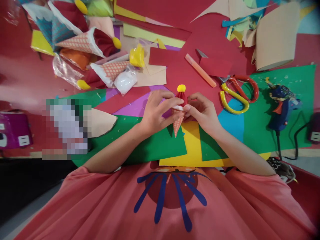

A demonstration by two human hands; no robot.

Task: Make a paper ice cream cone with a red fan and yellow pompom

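Between my two hands is a small paper ice cream cone [177,124], its tip pointing down toward me. It has an orange-and-white lattice pattern, a white band, a dark red pleated top and a yellow ball at the end. My left hand [160,110] pinches it at the white band from the left. From the right, my right hand [203,111] has its thumb and finger pressed on the same band. Nearby on the left lie finished-looking paper cones [77,45] with red tops and yellow balls. A lump of yellow clay [137,56] in plastic is beside them.
Scissors [235,95] with red and yellow handles lie right of my hands, beside an orange marker [200,70]. A blue glue gun [281,113] with a cord rests on green paper [257,133]. A beige paper cylinder [276,36] and scraps are at back right.
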